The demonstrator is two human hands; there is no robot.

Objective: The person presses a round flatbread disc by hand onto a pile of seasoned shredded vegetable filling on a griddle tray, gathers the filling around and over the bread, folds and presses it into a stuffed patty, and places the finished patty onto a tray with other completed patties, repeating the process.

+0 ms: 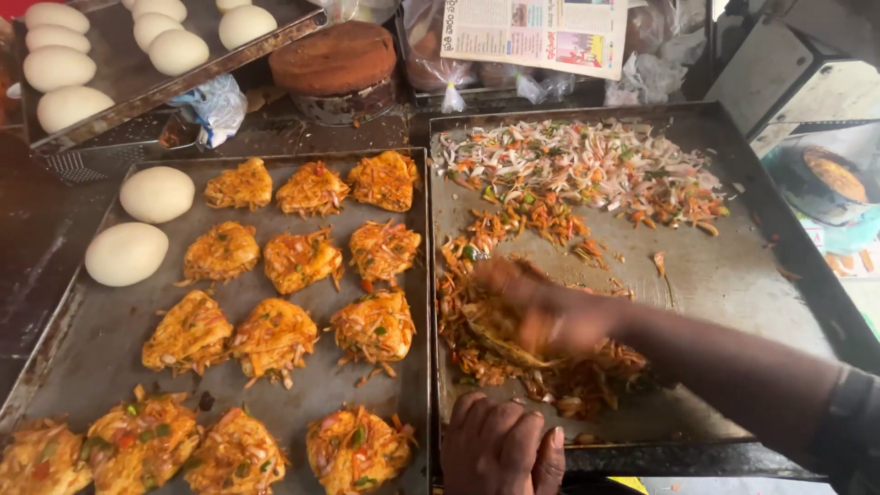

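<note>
My right hand reaches in from the right over the right metal tray. It is blurred and closes on a flat, yellowish piece coated in the orange spiced vegetable mix. My left hand rests at the front rim of that tray, fingers curled together and holding nothing. A heap of paler shredded vegetables lies at the tray's far end. On the left tray lie rows of coated pieces and two white dough balls.
A raised tray at the back left carries several more dough balls. Behind the trays stand a round brown cake on a tin, plastic bags and a newspaper. A glass case stands at the right.
</note>
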